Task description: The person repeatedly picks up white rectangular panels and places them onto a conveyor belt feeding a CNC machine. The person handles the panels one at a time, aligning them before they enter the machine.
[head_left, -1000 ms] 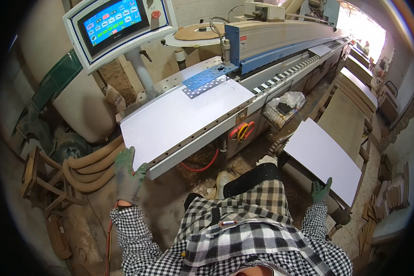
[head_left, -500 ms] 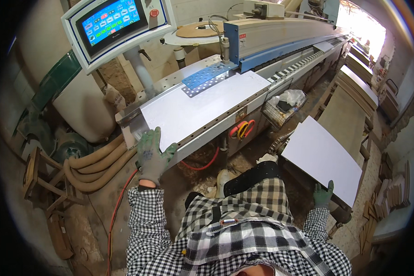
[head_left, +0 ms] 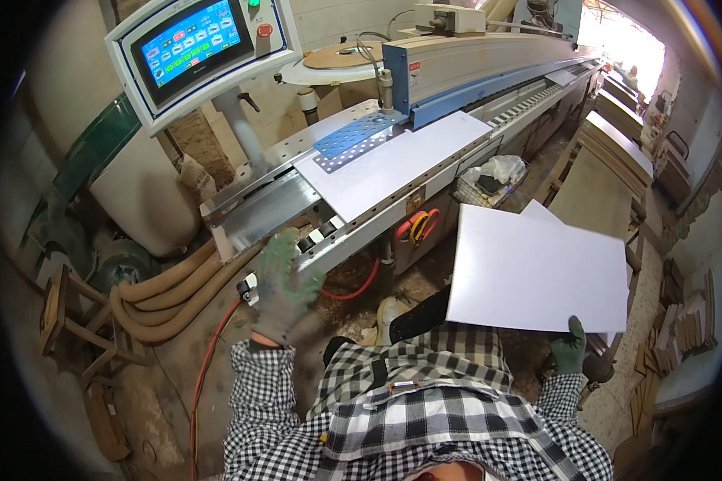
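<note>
My right hand [head_left: 569, 346], in a green and grey glove, grips the near edge of a white panel [head_left: 537, 268], with the thumb on its top face. That panel is lifted at an angle over another white panel [head_left: 541, 212], of which only a corner and a sliver show. My left hand [head_left: 285, 284], gloved alike and blurred by motion, is off the near end of the machine bed with thumb and fingers apart and nothing in it. Beyond it a white panel [head_left: 393, 164] lies flat on the bed, its far part reaching the blue perforated guard [head_left: 357, 132].
A control screen [head_left: 191, 48] stands at the upper left. Scissors [head_left: 418, 228] hang on the machine's side, beside a wire basket [head_left: 489, 184] holding plastic. Hoses [head_left: 176, 289] and a red cable [head_left: 204, 373] run at the left. Stacked panels [head_left: 614, 148] line the right.
The panel on the bed has slid forward, away from my left hand, baring the bed's near end. My right hand has raised a panel off the one beneath and tilted it leftward.
</note>
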`<action>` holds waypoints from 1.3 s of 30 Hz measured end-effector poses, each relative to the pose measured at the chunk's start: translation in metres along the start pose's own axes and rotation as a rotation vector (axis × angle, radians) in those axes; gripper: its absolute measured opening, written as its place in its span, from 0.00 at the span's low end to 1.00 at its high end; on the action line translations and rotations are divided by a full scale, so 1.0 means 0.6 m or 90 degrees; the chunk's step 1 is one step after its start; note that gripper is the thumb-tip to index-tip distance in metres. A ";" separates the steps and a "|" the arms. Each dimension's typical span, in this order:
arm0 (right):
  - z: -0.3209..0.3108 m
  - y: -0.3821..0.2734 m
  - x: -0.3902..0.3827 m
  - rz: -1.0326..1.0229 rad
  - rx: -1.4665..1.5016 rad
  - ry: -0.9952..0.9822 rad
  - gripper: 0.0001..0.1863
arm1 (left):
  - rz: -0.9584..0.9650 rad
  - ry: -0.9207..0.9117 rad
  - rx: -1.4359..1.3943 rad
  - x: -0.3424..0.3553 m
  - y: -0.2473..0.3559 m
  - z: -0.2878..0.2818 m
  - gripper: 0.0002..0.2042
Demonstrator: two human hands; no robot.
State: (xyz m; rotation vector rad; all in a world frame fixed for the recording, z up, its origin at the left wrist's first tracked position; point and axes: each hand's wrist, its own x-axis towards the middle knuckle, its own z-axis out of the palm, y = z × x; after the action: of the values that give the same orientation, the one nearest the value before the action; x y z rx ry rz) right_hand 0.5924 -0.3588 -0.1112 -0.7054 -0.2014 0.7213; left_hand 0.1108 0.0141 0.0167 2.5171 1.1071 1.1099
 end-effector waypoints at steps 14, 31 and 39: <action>0.401 0.257 0.066 -0.285 -0.607 -0.685 0.32 | -0.061 -0.086 0.269 -0.176 0.086 -0.067 0.42; 0.448 0.282 0.122 0.320 -0.262 -0.386 0.24 | -0.185 0.053 0.307 -0.136 -0.071 -0.114 0.35; 0.103 0.073 0.256 -0.103 -1.256 0.083 0.38 | -0.199 0.051 0.309 -0.100 -0.099 -0.085 0.31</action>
State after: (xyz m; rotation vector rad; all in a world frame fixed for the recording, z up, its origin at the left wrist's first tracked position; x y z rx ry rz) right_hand 0.6583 -0.2007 -0.1033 -2.5434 -0.8685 0.0836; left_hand 0.0151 0.0083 -0.0065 2.5047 1.9125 0.9517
